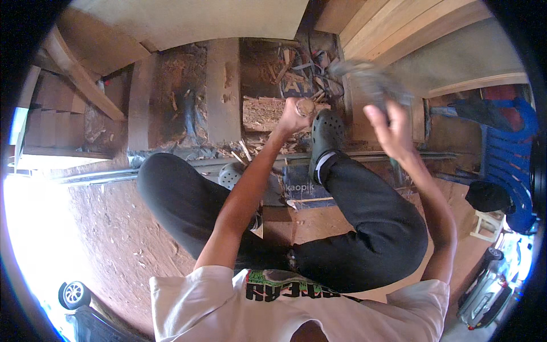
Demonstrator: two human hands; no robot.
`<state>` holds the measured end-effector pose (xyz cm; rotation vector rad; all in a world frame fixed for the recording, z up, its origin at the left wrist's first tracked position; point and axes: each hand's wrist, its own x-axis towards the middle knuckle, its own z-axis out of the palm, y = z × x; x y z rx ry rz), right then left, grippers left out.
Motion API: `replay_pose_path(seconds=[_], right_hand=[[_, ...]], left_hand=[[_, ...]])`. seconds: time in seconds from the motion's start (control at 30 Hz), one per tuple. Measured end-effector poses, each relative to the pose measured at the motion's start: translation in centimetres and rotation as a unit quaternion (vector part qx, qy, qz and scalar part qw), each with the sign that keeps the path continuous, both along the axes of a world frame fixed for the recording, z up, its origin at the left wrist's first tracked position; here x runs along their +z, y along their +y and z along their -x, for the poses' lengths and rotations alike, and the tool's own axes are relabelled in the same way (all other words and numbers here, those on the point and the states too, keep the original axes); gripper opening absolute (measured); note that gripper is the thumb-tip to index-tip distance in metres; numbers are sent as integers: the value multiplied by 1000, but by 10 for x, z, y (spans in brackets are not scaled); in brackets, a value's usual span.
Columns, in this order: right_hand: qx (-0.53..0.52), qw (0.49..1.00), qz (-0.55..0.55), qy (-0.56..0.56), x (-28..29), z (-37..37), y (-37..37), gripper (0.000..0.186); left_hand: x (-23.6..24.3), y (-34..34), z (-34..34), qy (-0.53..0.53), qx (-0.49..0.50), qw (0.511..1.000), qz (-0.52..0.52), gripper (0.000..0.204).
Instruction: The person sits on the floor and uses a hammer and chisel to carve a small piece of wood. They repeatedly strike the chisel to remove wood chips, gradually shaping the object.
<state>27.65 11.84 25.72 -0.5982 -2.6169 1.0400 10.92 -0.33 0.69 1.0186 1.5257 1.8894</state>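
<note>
My left hand is closed around an upright tool with a round wooden handle; its working end is hidden below the fist. Beneath it lies a rough wooden plank, its surface chipped and splintered. My right hand is raised to the right of the plank and grips a dark grey tool smeared by motion, so its exact kind cannot be made out. That tool is apart from the wooden handle. My right foot, in a dark clog, presses near the plank's right end, close beside my left fist.
Wood chips and scraps litter the ground between wooden beams. Long metal bars cross below the plank. A blue plastic chair holding a black cap stands at right. Large boards lean at the far side.
</note>
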Motion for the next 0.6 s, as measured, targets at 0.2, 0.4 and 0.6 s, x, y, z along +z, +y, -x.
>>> replay_pose_path(seconds=[0.2,0.4,0.6], right_hand=[[71,958,133,245,5,8,0,29],[6,988,43,-146,-42,19,-9,39],[15,958,186,216,8,1,7,20]], left_hand=[[9,-3,1,118,17,990,81,9],[33,-2,6,104,22,994,-7,10],[24,-11,-2,41,-2,990,134,19]])
